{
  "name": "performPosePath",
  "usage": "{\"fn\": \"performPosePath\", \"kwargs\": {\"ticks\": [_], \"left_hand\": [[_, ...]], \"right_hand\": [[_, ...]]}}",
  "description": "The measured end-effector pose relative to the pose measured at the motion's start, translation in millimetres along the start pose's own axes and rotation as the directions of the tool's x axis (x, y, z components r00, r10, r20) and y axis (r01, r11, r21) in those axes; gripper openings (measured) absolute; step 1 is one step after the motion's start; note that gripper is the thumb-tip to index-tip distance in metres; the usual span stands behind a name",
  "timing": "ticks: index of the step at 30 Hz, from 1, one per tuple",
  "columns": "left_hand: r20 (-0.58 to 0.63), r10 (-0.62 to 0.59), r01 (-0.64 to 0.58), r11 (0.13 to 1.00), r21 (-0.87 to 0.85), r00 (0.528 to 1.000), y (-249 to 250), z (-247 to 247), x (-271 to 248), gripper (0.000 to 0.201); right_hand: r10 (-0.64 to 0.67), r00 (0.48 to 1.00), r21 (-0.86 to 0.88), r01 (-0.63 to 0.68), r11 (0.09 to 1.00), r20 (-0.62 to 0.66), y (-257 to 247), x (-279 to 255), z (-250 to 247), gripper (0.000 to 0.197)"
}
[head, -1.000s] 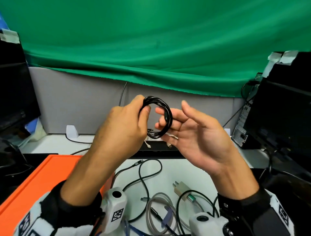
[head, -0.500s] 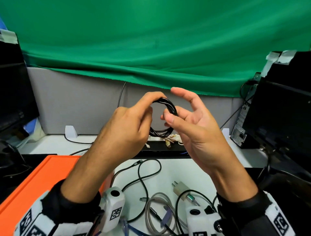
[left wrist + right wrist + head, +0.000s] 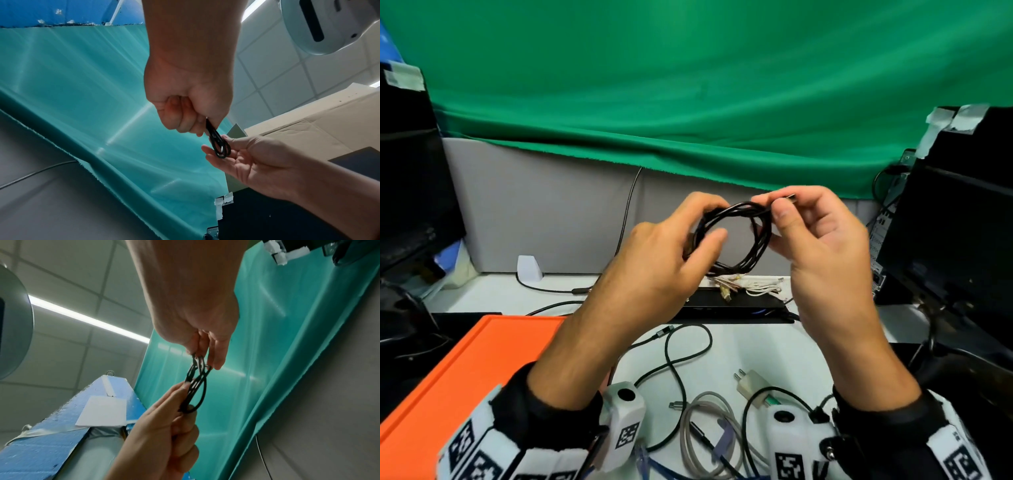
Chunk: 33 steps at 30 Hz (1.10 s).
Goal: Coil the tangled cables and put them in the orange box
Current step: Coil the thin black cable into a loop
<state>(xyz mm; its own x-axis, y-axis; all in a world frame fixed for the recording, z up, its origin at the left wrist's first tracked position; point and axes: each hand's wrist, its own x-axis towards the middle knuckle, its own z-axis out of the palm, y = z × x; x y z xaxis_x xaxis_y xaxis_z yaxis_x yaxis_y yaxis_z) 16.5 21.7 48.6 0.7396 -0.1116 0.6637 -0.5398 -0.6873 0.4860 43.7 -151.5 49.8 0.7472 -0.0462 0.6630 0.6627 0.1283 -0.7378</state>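
Black cable coil held up in air between both hands, above desk, ring standing about upright w/ open face toward camera, no clear long axis. Left hand gripping coil's left side, thumb and fingers curled round strands; right hand pinching top-right part at plug end, rest of ring hanging below and left of that pinch. Orange box lying lower left on desk, loose cables near front, well apart from coil.

No readable text, brand or number anywhere; only black-and-white square code markers on the wristbands near the orange box.
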Motion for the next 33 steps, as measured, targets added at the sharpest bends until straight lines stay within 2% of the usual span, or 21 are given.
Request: {"fn": "performPosePath", "kwargs": {"ticks": [3,7,10,12,15,19,21,24,29,31,33], "left_hand": [[0.043,-0.089,0.098,0.934,-0.342,0.995,0,-3,2,0.040],[0.107,-0.092,0.134,0.854,-0.503,0.990,0,-10,4,0.041],[0.136,-0.098,0.151,0.872,-0.465,0.986,-5,-10,4,0.031],[0.111,-0.082,0.112,0.946,-0.303,0.990,-10,-4,4,0.018],[0.072,-0.110,0.110,0.994,0.005,0.991,-17,3,2,0.039],[0.031,-0.120,0.117,0.990,0.082,0.992,-15,3,4,0.034],[0.071,-0.094,0.090,0.994,0.061,0.993,-10,2,2,0.033],[0.133,-0.097,0.107,0.992,-0.070,0.986,-6,-2,0,0.026],[0.130,-0.111,0.126,0.986,-0.113,0.985,-4,-9,0,0.041],[0.195,-0.097,0.149,0.951,-0.270,0.976,-8,-11,1,0.041],[0.241,-0.043,0.153,0.877,-0.455,0.969,-14,-15,2,0.033]], "right_hand": [[0.045,0.998,-0.004,-0.045,0.999,-0.038,-5,4,-7,0.012],[0.056,0.997,-0.002,-0.056,0.998,-0.051,-10,9,-15,0.014],[0.070,0.996,0.018,-0.069,0.997,-0.058,-12,10,-19,0.014],[0.086,0.995,0.034,-0.084,0.996,-0.059,-12,10,-18,0.013],[0.113,0.993,0.016,-0.112,0.994,-0.021,-10,8,-14,0.011],[0.145,0.989,-0.023,-0.146,0.989,-0.028,-6,10,-15,0.009],[0.167,0.984,-0.016,-0.169,0.986,-0.064,-3,12,-17,0.008],[0.199,0.977,0.010,-0.199,0.980,-0.072,-2,14,-20,0.009],[0.221,0.974,0.039,-0.220,0.975,-0.050,-2,15,-21,0.009],[0.219,0.975,0.027,-0.219,0.975,-0.022,-2,16,-23,0.009],[0.218,0.976,0.012,-0.218,0.976,0.009,-3,17,-26,0.009]]}}
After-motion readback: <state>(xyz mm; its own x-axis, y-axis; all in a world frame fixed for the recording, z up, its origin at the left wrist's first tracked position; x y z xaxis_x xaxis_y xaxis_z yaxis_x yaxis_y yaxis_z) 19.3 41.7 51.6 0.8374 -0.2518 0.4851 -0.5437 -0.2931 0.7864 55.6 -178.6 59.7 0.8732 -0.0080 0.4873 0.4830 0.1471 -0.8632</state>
